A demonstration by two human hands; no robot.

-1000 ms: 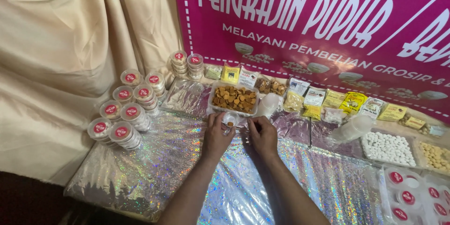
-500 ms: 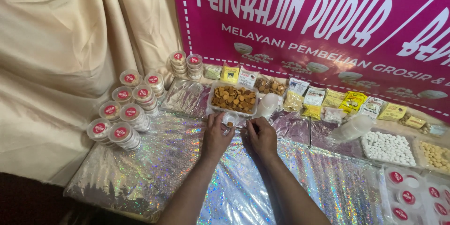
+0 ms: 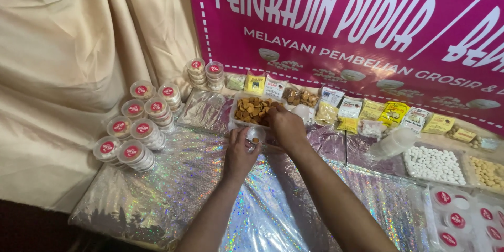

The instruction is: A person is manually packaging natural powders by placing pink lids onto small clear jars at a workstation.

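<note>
Small clear cup (image 3: 255, 135) between both hands, beside tray (image 3: 239, 123).

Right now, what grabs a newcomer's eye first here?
The big magenta banner with white lettering fills the back wall, above a row of small packets. Below, a shiny holographic sheet covers the surface, with stacks of red-labelled round tubs at the left. In the middle, the left hand holds a small clear container while the right hand reaches into a tray of brown pieces.
</note>
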